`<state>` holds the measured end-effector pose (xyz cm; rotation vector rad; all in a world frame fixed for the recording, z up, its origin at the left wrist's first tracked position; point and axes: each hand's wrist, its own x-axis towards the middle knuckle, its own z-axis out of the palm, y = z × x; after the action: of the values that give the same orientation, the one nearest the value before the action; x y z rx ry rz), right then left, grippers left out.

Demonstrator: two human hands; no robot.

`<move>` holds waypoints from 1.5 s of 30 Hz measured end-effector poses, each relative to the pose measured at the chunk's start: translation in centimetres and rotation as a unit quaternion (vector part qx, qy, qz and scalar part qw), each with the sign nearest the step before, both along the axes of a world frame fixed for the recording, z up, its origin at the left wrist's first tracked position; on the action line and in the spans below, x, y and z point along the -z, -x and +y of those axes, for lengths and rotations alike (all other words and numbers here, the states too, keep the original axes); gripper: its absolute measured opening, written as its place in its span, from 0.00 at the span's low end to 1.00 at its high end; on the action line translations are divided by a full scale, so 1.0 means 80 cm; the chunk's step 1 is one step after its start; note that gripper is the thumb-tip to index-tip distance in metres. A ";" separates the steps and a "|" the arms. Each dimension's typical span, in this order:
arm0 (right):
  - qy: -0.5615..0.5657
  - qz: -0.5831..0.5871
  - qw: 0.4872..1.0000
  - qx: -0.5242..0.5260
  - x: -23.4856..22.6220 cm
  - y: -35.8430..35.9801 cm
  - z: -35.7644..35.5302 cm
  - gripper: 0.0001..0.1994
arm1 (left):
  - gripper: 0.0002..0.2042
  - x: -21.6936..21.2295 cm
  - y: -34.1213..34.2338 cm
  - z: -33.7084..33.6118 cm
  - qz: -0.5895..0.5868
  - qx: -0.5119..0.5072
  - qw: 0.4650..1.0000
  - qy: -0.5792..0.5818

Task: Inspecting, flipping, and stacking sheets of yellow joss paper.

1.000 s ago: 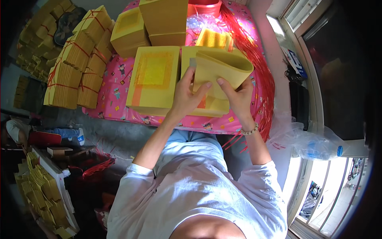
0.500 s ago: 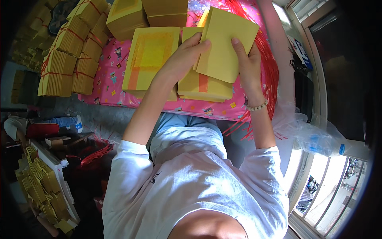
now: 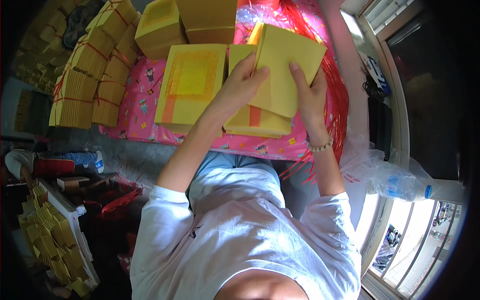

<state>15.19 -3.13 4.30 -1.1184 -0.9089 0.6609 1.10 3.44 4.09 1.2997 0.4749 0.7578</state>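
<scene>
Yellow square paper sheets (image 3: 289, 65), a thin sheaf of them, sit lifted and tilted in the upper middle of the frame, both hands on them. Left hand (image 3: 243, 85) grasps the sheaf's left edge, fingers curled over the top face. Right hand (image 3: 308, 95), beaded bracelet at the wrist, clamps the lower right edge, thumb on top. Underneath, touching the sheaf's lower corner, lies a flat yellow paper stack with an orange stripe (image 3: 257, 122), near the front edge of the pink patterned tablecloth (image 3: 135, 117). Just left of it, a second yellow stack with a gold square panel (image 3: 191, 82). Bundles of yellow paper tied with red string (image 3: 82, 85) crowd the upper left; loose red plastic strings (image 3: 336, 90) spill down the right edge. Little bare cloth shows anywhere, only a pink strip at lower left.
</scene>
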 end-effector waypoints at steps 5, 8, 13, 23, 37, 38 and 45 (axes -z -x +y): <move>-0.035 -0.047 0.998 0.008 0.004 0.010 -0.010 0.19 | 0.15 0.015 -0.011 -0.015 -0.064 -0.092 0.991 -0.078; -0.050 -0.043 0.998 0.005 0.001 0.013 -0.016 0.20 | 0.14 0.020 -0.015 -0.025 -0.075 -0.131 0.976 -0.156; -0.056 -0.034 0.998 0.003 0.003 0.016 -0.024 0.20 | 0.16 0.010 -0.009 -0.043 -0.014 -0.185 0.959 -0.216; -0.060 -0.045 0.997 -0.027 0.018 0.011 -0.035 0.22 | 0.15 0.020 -0.001 -0.046 -0.049 -0.151 0.959 -0.236; -0.055 -0.098 0.993 -0.044 0.025 0.003 -0.042 0.18 | 0.15 0.017 -0.001 -0.042 -0.068 -0.092 0.986 -0.123; -0.054 -0.104 0.992 -0.039 0.027 0.003 -0.043 0.17 | 0.15 0.016 -0.001 -0.043 -0.068 -0.092 0.986 -0.123; -0.032 -0.094 0.994 -0.053 0.022 0.003 -0.047 0.17 | 0.16 0.010 0.002 -0.051 -0.022 -0.122 0.979 -0.160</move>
<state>14.93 -6.93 2.53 -1.0927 -1.1496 0.6162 0.96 -0.66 3.29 1.5360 0.4954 1.0997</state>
